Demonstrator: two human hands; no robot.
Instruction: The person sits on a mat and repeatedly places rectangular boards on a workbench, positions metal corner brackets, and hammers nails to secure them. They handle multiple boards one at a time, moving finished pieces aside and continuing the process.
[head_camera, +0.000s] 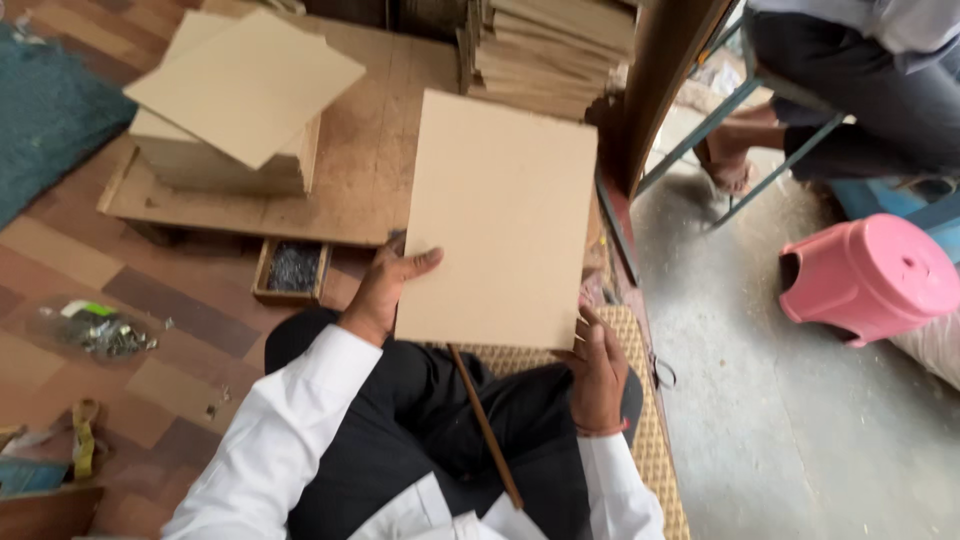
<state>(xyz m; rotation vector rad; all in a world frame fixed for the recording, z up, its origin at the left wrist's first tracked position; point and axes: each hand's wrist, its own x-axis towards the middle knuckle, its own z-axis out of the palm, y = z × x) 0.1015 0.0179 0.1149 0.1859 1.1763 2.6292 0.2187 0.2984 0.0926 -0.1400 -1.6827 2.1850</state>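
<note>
I grip a flat tan board (495, 215) with my left hand (385, 285) at its left edge and my right hand (597, 370) under its near-right corner.

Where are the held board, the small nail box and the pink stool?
held board (500, 215), head view, middle of its flat face
small nail box (293, 270), head view, nails inside
pink stool (875, 270), head view, top of seat

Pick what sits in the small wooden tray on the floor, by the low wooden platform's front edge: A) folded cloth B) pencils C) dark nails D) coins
C: the small wooden tray, just left of the left hand gripping the tan board, holds a heap of thin dark nails.
</note>
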